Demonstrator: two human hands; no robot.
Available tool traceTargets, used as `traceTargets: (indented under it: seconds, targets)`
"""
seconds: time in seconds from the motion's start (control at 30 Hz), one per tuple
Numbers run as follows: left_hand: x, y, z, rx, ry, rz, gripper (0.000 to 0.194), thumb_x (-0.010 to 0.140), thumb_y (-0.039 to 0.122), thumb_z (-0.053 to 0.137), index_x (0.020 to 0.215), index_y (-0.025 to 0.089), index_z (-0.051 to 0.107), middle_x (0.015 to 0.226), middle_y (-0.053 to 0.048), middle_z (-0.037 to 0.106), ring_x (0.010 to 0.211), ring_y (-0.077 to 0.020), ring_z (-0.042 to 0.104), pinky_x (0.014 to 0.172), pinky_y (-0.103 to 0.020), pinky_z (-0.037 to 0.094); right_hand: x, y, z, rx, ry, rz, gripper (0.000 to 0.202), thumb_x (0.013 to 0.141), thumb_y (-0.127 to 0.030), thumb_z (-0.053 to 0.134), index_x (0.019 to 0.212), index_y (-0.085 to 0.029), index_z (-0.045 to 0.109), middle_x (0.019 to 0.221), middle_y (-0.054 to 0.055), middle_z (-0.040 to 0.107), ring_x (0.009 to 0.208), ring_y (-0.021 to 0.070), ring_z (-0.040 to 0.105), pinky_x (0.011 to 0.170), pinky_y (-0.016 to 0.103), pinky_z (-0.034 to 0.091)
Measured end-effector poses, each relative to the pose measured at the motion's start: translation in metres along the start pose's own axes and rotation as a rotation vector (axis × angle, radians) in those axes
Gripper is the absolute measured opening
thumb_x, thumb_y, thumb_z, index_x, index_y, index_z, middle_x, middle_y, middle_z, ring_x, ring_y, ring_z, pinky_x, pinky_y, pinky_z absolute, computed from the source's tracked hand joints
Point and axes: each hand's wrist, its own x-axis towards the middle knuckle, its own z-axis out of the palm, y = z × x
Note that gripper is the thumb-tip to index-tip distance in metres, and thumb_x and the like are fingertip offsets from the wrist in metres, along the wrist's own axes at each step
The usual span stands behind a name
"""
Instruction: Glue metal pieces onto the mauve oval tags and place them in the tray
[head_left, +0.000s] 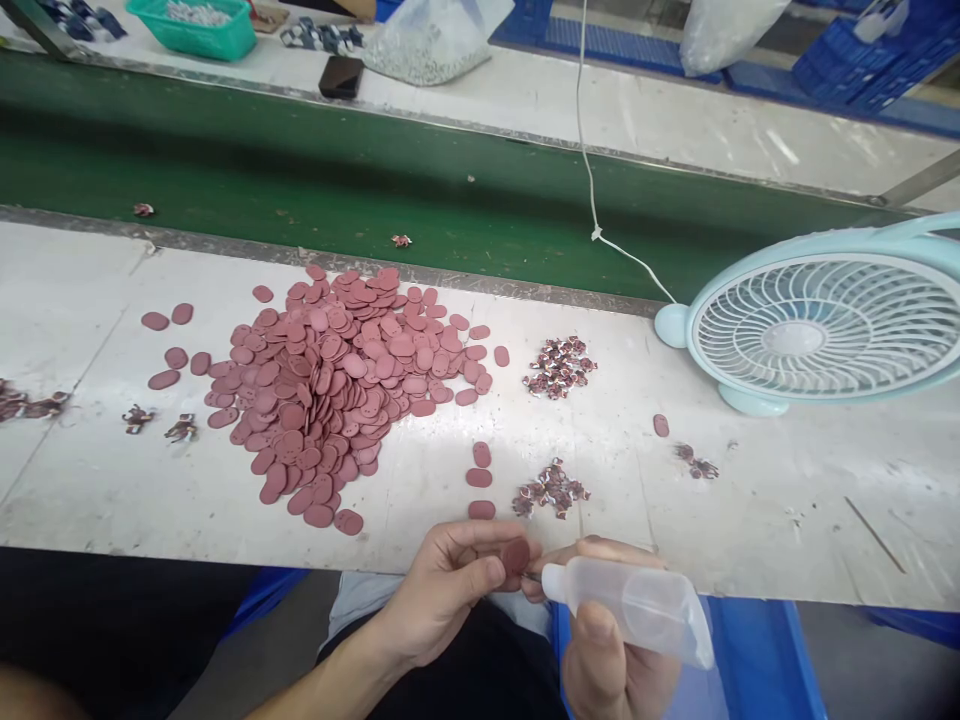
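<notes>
Head view: the left hand [450, 590] fingers pinch a red disc [516, 555] flat, so the bottle [630, 608] tip meets it. The right hand [611, 650] grips that bottle. Both sit near, below the worktop [750, 500]. The disc pile [337, 385] lies far left.

text: none legible | labels: none | numbers: none

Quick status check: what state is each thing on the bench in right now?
Left hand: pinching a red oval piece.
Right hand: gripping a squeeze bottle, nozzle at the piece.
Pile of oval pieces: heaped loose.
Fan: upright, corded; spinning cannot be told.
Phone: screen dark.
</notes>
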Motion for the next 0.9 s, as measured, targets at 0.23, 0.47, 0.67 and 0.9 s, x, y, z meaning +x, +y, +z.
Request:
traceTargets:
  seconds: [0.23,0.47,0.67,0.9]
  targets:
    - [-0.002,-0.001,-0.006,-0.039,0.044,-0.047,0.030,0.081,0.026,0.079,0.110,0.021,0.077,0.110,-0.012,0.079,0.093,-0.0197,0.074,0.080,-0.026,0.053,0.043,0.001,-0.038,0.762,0.052,0.365,0.029,0.094,-0.044,0.048,0.104,-0.021,0.062,0.072,0.000,0.060,0.055,0.0160,0.064,0.042,0.028,0.055]
    - [0.000,0.005,-0.013,-0.101,0.054,-0.045,0.029,0.083,0.020,0.076,0.112,0.020,0.076,0.111,-0.011,0.078,0.092,-0.0178,0.074,0.080,-0.025,0.055,0.091,0.064,-0.099,1.809,-0.213,0.854,0.027,0.088,-0.011,0.051,0.109,-0.015,0.065,0.069,-0.006,0.064,0.058,0.0076,0.066,0.043,0.011,0.045]
    - [-0.002,0.012,-0.029,-0.133,0.116,-0.024,0.026,0.085,0.018,0.074,0.111,0.019,0.074,0.118,-0.012,0.076,0.096,-0.0171,0.073,0.082,-0.023,0.056,0.081,0.025,-0.071,1.114,-0.152,0.446,0.016,0.096,-0.026,0.047,0.095,-0.022,0.063,0.056,-0.010,0.050,0.028,0.0038,0.040,0.022,0.008,0.018]
    - [-0.002,0.032,-0.033,-0.167,0.242,0.025,0.028,0.079,0.020,0.080,0.107,0.015,0.075,0.110,-0.015,0.078,0.090,-0.0170,0.075,0.079,-0.023,0.057,0.181,0.003,0.057,-0.094,-0.324,0.049,0.019,0.093,-0.035,0.060,0.085,-0.019,0.068,0.066,0.000,0.063,0.059,0.0154,0.061,0.054,0.027,0.052]
